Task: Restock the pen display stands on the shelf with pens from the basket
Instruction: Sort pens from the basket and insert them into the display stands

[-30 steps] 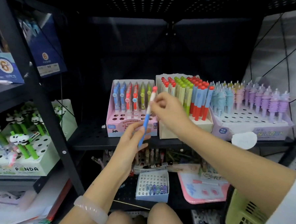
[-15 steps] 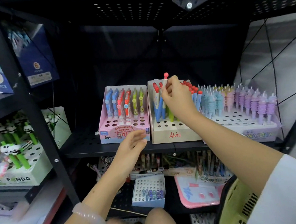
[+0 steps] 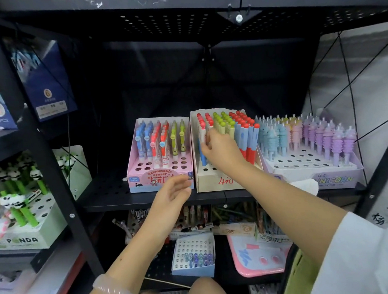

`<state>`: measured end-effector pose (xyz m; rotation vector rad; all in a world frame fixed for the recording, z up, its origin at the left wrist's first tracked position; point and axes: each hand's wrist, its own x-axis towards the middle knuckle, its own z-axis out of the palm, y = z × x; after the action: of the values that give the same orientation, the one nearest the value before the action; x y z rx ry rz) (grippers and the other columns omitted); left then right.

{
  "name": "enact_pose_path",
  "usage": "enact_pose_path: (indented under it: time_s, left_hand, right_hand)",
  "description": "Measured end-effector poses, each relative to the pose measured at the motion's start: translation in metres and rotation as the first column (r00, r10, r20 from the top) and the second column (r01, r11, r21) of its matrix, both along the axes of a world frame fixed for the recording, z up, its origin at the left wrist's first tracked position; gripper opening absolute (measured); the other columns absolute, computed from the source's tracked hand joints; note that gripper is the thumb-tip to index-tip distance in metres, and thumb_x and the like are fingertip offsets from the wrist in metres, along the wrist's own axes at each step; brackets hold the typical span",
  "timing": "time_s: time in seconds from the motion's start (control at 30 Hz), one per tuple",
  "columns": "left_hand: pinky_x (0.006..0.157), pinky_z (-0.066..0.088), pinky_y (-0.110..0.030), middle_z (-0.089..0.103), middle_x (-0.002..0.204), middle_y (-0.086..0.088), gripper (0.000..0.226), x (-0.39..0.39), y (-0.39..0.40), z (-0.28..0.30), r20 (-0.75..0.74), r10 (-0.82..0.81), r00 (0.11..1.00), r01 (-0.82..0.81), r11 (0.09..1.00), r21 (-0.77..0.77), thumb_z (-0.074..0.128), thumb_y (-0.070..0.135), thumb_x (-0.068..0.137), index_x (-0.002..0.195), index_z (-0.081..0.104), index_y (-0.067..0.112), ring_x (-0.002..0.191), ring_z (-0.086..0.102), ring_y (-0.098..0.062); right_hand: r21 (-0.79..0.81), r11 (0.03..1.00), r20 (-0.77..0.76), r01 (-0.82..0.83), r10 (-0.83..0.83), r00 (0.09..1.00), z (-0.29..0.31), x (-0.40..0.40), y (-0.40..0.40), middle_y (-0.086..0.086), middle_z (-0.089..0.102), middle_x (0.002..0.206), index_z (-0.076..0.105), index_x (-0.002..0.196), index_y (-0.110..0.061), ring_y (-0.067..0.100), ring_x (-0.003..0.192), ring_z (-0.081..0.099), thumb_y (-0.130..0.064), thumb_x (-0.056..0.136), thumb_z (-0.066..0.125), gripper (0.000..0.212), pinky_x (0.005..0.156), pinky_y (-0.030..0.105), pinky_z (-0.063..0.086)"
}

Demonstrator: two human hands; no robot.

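Three pen display stands sit side by side on the black shelf (image 3: 106,203): a pink one (image 3: 141,183), a cream one (image 3: 210,182) marked in red, and a lilac unicorn one (image 3: 313,176). My right hand (image 3: 220,152) reaches into the cream stand and pinches a blue-and-white pen with a red cap (image 3: 203,142) standing upright in the stand's left rows. My left hand (image 3: 171,197) hovers open in front of the pink stand, holding nothing. A corner of the yellow-green basket (image 3: 301,274) shows at the lower right.
A panda pen stand (image 3: 33,231) fills the left shelving unit behind a black upright post (image 3: 62,192). The lower shelf holds a small white stand with a few pens (image 3: 194,254), a pink case (image 3: 259,255) and loose stationery. My knees show at the bottom.
My right hand carried the red-capped pen from mid-air to the cream stand and lowered it among the left rows. My left hand let go of the pen and stayed low by the pink stand.
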<state>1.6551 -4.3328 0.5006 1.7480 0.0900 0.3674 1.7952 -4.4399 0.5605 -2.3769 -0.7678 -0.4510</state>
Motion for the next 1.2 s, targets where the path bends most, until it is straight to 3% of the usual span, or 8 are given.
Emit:
enact_pose_path:
  time_s: [0.13,0.37,0.47,0.6,0.7,0.9,1.07,1.2]
  left_hand:
    - [0.091,0.044,-0.016,0.062,0.113,0.015,0.024,-0.001,-0.023,0.002,0.036,-0.076,0.996,0.076,0.997,-0.001,0.049,0.016,0.095,0.109,0.055,0.034,0.105,0.056,0.006]
    - [0.087,0.046,-0.013,0.063,0.109,0.011,0.023,0.008,-0.121,-0.042,-0.073,-0.439,0.896,0.443,0.894,0.066,0.051,0.012,0.093,0.102,0.057,0.032,0.104,0.058,0.001]
    - [0.09,0.045,-0.017,0.062,0.109,0.005,0.022,0.011,-0.169,-0.076,-0.186,-0.549,0.815,0.575,0.805,0.142,0.052,0.009,0.093,0.1,0.057,0.029,0.104,0.058,-0.006]
    - [0.088,0.041,-0.01,0.057,0.116,0.012,0.018,0.017,-0.217,-0.105,-0.366,-0.644,0.672,0.74,0.607,0.29,0.047,0.023,0.097,0.113,0.054,0.029,0.107,0.052,0.0]
    - [0.081,0.038,-0.004,0.053,0.113,0.016,0.022,0.021,-0.242,-0.116,-0.489,-0.66,0.57,0.821,0.469,0.325,0.043,0.028,0.098,0.118,0.052,0.029,0.104,0.049,0.001]
    - [0.089,0.042,-0.013,0.056,0.114,0.017,0.02,0.031,-0.252,-0.134,-0.561,-0.642,0.523,0.851,0.425,0.307,0.045,0.029,0.097,0.114,0.053,0.035,0.105,0.05,0.004]
    - [0.074,0.036,0.003,0.051,0.107,0.03,0.018,0.033,-0.252,-0.141,-0.593,-0.648,0.478,0.878,0.383,0.288,0.045,0.032,0.096,0.104,0.047,0.048,0.097,0.046,0.018]
    - [0.077,0.038,0.0,0.052,0.108,0.032,0.019,0.033,-0.251,-0.144,-0.604,-0.657,0.452,0.89,0.377,0.256,0.045,0.033,0.096,0.106,0.048,0.049,0.098,0.046,0.02]
  right_hand:
    - [0.098,0.991,-0.13,-0.088,0.1,0.986,0.005,-0.019,-0.031,0.004,0.062,0.074,0.052,0.11,-0.011,0.019,0.071,0.063,-0.023,0.095,0.051,0.019,0.062,0.03,0.051]
    - [0.196,0.965,-0.409,-0.173,0.24,0.88,-0.046,-0.073,-0.177,-0.005,0.068,0.072,0.058,0.088,-0.025,0.004,0.06,0.064,-0.017,0.095,0.05,0.013,0.057,0.015,0.049]
    - [-0.132,0.989,-0.527,-0.072,-0.008,0.85,-0.116,-0.086,-0.259,0.003,0.07,0.083,0.061,0.097,-0.015,0.011,0.071,0.064,-0.015,0.094,0.051,0.011,0.066,0.019,0.045]
    - [-0.657,0.735,-0.574,-0.168,-0.342,0.744,-0.217,-0.101,-0.356,0.012,0.062,0.118,0.051,0.127,-0.01,0.027,0.103,0.059,-0.019,0.093,0.051,0.035,0.083,0.03,0.043]
    - [-0.734,0.668,-0.527,-0.128,-0.439,0.728,-0.268,-0.106,-0.399,0.016,0.051,0.13,0.035,0.139,-0.009,0.027,0.113,0.053,-0.03,0.094,0.052,0.053,0.085,0.031,0.041]
    - [-0.84,0.539,-0.354,-0.056,-0.468,0.81,-0.333,-0.101,-0.411,0.016,0.022,0.149,0.025,0.144,-0.017,0.035,0.134,0.027,-0.017,0.093,0.047,0.056,0.106,0.045,0.032]
    - [-0.814,0.58,-0.265,-0.034,-0.318,0.91,-0.343,-0.106,-0.419,0.012,0.037,0.139,0.036,0.139,-0.015,0.029,0.126,0.039,-0.025,0.098,0.04,0.042,0.1,0.04,0.035]
    - [-0.784,0.62,-0.315,0.024,-0.431,0.846,-0.325,-0.105,-0.444,0.009,0.054,0.121,0.041,0.128,-0.014,0.028,0.107,0.055,-0.03,0.097,0.044,0.035,0.085,0.038,0.048]
